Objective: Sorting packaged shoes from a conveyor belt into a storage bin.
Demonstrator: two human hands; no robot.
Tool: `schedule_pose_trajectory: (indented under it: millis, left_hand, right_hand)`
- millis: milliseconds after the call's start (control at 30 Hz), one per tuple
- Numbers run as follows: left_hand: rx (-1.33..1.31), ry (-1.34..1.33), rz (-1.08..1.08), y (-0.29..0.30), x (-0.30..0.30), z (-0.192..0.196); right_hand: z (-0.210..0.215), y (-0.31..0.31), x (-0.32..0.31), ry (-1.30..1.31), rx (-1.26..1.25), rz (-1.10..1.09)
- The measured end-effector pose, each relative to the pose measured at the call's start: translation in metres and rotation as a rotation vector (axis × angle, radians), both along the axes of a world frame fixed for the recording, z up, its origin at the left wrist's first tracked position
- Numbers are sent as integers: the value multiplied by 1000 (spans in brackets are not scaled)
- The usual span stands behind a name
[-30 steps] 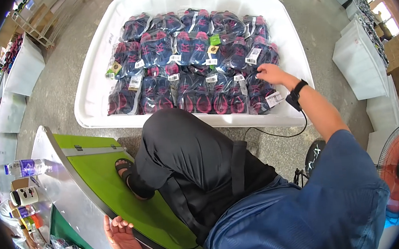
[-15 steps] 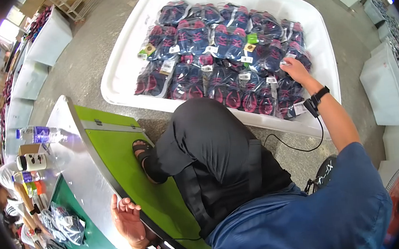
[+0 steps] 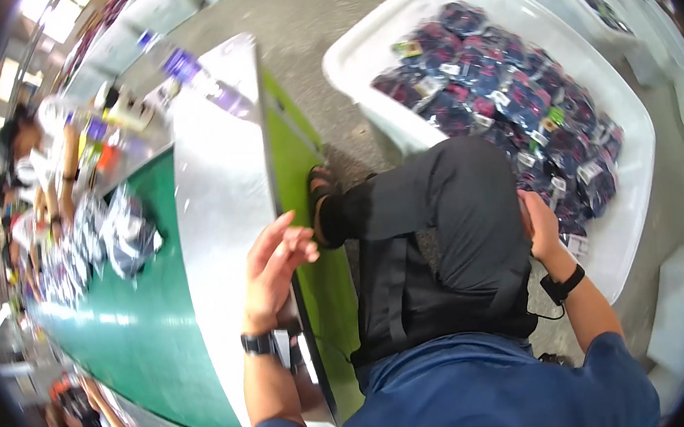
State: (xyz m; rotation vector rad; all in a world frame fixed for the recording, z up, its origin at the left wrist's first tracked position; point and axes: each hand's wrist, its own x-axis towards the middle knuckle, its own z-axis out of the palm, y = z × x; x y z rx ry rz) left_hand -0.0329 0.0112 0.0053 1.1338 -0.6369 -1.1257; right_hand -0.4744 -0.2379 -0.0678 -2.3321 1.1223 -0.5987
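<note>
Bright overhead light enters from the far left, with glare on the grey table edge (image 3: 216, 184). Motion blur softens everything; fisheye bending and dark vignetting mark the rim.

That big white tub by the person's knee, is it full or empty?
Fairly full. The white tub holds many dark bagged packets covering its floor; the right hand reaches into them.

Two hands are visible: left hand (image 3: 277, 265), right hand (image 3: 542, 223). One white tub (image 3: 637, 115) contains many bagged dark packets (image 3: 512, 98), too numerous to count. One plastic bottle (image 3: 201, 79) lies on the surface (image 3: 217, 201).
</note>
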Motion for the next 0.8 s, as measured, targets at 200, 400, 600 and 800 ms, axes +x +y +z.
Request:
schedule_pose_trajectory:
  millis: [200, 400, 600, 800]
  left_hand:
    - [-96, 130, -9, 10, 14, -6]
    - [-83, 113, -34, 0, 14, -3]
    - [-89, 117, -42, 4, 15, -1]
    - [-85, 130, -15, 7, 11, 1]
  right_hand:
    - [-18, -3, 3, -24, 40, -31]
    - [-16, -6, 9, 86, -55, -120]
    - [-5, 0, 16, 94, -63, -115]
    - [-16, 1, 6, 126, -104, -99]
